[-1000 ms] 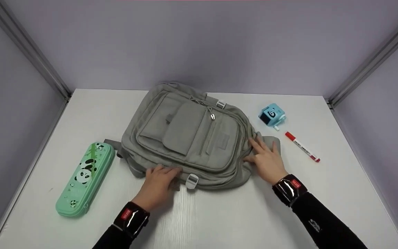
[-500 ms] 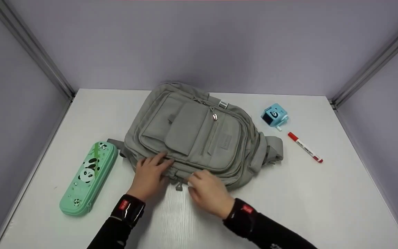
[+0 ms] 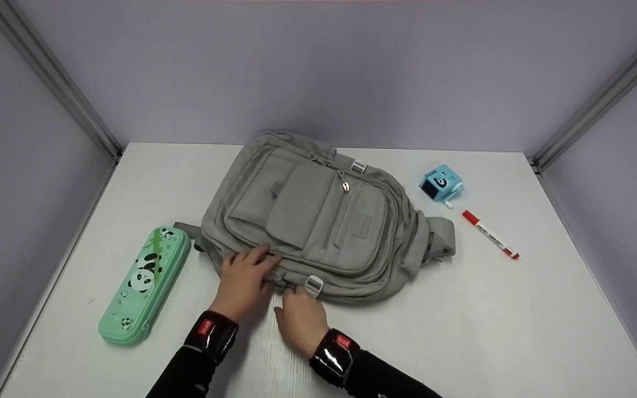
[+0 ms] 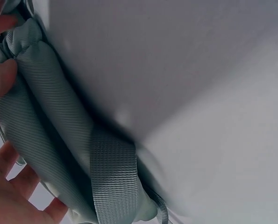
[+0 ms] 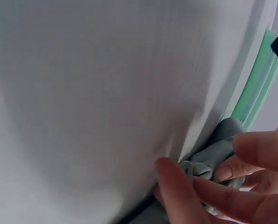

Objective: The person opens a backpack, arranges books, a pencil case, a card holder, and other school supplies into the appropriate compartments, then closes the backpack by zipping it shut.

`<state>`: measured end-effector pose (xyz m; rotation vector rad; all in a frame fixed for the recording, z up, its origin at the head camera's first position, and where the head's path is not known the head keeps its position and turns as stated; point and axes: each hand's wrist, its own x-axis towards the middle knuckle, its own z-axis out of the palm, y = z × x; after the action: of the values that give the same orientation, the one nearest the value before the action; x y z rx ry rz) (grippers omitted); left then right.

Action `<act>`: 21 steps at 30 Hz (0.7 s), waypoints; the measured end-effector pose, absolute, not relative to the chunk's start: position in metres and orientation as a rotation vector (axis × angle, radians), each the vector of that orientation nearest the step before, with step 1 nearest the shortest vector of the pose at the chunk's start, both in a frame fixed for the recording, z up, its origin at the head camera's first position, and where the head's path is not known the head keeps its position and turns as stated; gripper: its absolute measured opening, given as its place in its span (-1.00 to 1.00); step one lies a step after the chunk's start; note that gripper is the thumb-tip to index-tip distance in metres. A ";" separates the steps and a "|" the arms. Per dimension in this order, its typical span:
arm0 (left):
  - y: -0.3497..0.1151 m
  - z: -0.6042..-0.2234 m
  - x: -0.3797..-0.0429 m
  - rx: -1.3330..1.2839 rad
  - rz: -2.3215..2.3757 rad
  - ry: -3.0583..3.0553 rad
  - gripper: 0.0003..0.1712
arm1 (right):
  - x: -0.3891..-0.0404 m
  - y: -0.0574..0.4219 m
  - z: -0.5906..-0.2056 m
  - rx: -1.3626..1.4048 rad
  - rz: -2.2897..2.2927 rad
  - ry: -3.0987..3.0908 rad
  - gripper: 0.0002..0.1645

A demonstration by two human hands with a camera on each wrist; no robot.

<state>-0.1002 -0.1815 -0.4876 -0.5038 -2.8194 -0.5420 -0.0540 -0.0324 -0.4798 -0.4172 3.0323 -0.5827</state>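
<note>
A grey backpack [image 3: 307,204] lies front up on the white table. My left hand [image 3: 244,282] grips its near edge, the fingers over the front face and the thumb [image 4: 2,79] against the side, as the left wrist view shows. Just right of it, my right hand [image 3: 303,319] is at the same edge, beside a light buckle [image 3: 313,285]. Its fingers bend down at gathered fabric [image 5: 202,169], while its thumb [image 5: 174,186] stands apart. What those fingertips hold, if anything, is hidden. In the left wrist view a webbing strap [image 4: 114,177] crosses the backpack's side.
A green panda pencil case [image 3: 144,287] lies left of the backpack, close to a short strap end. At the right are a blue panda pencil sharpener [image 3: 442,183] with a crank and a red-capped marker [image 3: 490,234]. Grey panels [image 3: 318,72] enclose the table's back and sides.
My right hand has left the backpack's right side strap and moved left along the near edge, past the buckle, to beside my left hand. My left hand's fingers have shifted further onto the front face.
</note>
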 end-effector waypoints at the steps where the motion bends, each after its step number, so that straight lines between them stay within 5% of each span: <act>1: -0.181 -0.487 -0.101 -0.504 -0.541 -2.819 -0.40 | -0.055 -0.032 -0.480 -0.400 -0.612 3.037 -0.73; 8: -0.177 -0.486 -0.101 -0.459 -0.505 -2.824 -0.41 | -0.065 -0.024 -0.484 -0.343 -0.873 3.065 -0.83; 16: -0.159 -0.481 -0.103 -0.354 -0.420 -2.869 -0.68 | -0.070 -0.010 -0.483 -0.262 -1.215 2.953 -0.63; 21: -0.155 -0.478 -0.105 -0.313 -0.407 -2.937 -0.62 | -0.064 0.005 -0.479 -0.233 -1.375 2.874 -0.51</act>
<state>-0.1049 -0.1551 -0.4776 -0.3127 -2.9371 -0.4072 -0.0641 0.0046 -0.4791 -0.2326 2.8741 -1.3753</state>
